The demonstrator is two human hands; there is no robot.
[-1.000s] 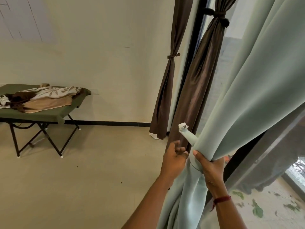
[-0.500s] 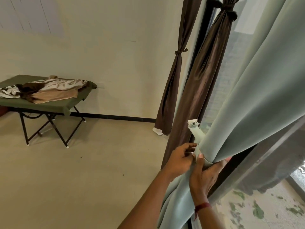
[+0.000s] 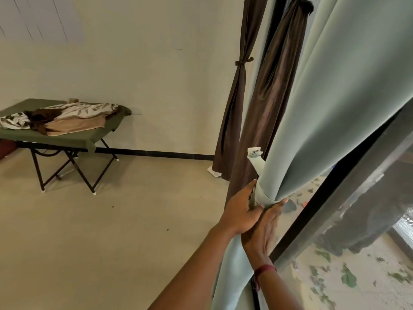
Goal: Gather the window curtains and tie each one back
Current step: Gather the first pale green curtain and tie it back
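Note:
A pale green curtain hangs gathered at the right. A band of the same cloth is wrapped round its bunched waist, and the band's frayed free end sticks up at the left. My left hand holds the left side of the band, its fingers tucked behind the cloth. My right hand reaches up from below and wraps round the bundle just under the band, with fingertips showing at its right side. Behind stand two brown curtains, each tied with a brown band.
A black window frame runs diagonally right of my hands, with glass and leaf litter outside. A folding cot with a green cover holding crumpled clothes stands by the left wall. Bare floor lies between.
My right hand has turned from gripping the bundle from the side to reaching up under the band. My left hand has closed in against the band. The view has shifted left and closer.

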